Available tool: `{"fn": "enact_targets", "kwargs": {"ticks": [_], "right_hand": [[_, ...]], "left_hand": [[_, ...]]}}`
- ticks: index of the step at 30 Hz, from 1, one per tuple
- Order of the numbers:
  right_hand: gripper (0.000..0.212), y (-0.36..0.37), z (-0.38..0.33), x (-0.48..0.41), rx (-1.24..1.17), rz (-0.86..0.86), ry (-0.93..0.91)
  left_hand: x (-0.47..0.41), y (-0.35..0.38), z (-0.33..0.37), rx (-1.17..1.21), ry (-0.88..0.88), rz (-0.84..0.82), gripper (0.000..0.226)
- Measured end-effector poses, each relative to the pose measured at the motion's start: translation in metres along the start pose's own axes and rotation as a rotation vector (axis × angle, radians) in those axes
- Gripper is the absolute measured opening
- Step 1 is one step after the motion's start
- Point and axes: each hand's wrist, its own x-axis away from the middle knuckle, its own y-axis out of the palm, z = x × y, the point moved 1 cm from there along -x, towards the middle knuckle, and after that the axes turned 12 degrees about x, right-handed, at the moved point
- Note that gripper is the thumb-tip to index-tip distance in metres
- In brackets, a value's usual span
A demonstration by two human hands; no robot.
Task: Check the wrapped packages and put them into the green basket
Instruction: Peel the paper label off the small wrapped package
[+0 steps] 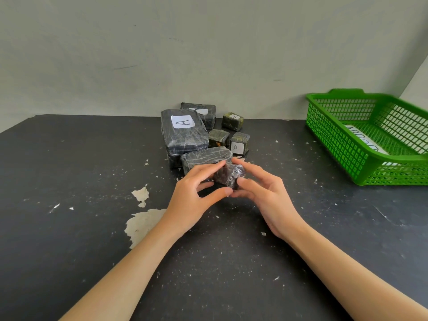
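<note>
Over the middle of the black table [69, 181], left hand [194, 193] and right hand [264, 195] pinch one small wrapped package [228, 176] between their fingertips, apparently checking it. Six more packages [183, 135] (several bearing white labels) cluster just beyond. The green basket [335, 144], far right, shows no package yet, so nearly everything looks left.

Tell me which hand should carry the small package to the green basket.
Right, probably. The left hand and right hand both pinch the small package, but the green basket stands off to the right, on the right hand's side. The left would have to cross over.
</note>
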Motion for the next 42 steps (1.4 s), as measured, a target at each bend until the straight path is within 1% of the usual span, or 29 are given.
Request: {"fn": "enact_targets", "kwargs": {"ticks": [5, 9, 11, 15, 23, 31, 33, 35, 39, 42], "right_hand": [[0.037, 0.0021, 0.0012, 0.0003, 0.082, 0.066, -0.014], [0.036, 0.0018, 0.0009, -0.0011, 0.11, 0.07, -0.023], [0.035, 0.0011, 0.0005, -0.0016, 0.105, 0.063, -0.018], [0.028, 0.0002, -0.0015, -0.0017, 0.01, 0.054, -0.023], [0.025, -0.0018, -0.0019, -0.002, 0.0, 0.074, -0.026], [0.023, 0.0013, -0.0031, -0.0014, 0.118, 0.114, -0.06], [0.023, 0.0025, -0.0022, -0.0008, 0.113, 0.106, -0.059], [0.024, 0.0031, -0.0028, -0.0003, 0.096, 0.084, -0.061], [0.029, 0.0028, -0.0041, -0.0001, 0.104, 0.046, -0.048], [0.041, 0.0067, 0.0007, 0.0006, 0.081, 0.004, -0.018]], "left_hand": [[0.0, 0.0004, -0.0019, 0.031, -0.028, -0.006, 0.057], [-0.0005, 0.0001, -0.0021, 0.044, -0.035, 0.005, 0.056], [-0.0002, 0.0001, -0.0018, 0.058, -0.041, 0.009, 0.056], [0.0007, 0.001, -0.0014, 0.08, -0.048, 0.007, 0.055], [0.0012, 0.0016, -0.0018, 0.079, -0.05, -0.003, 0.057], [0.0012, 0.0015, -0.0029, 0.059, -0.04, -0.006, 0.058], [0.0011, 0.0011, -0.0027, 0.065, -0.04, 0.002, 0.057], [0.0011, 0.0006, -0.0022, 0.063, -0.038, 0.009, 0.056], [0.0004, -0.0003, -0.0021, -0.017, -0.002, 0.048, 0.053], [0.0004, -0.0013, -0.0043, -0.157, 0.061, 0.141, 0.053]]}}
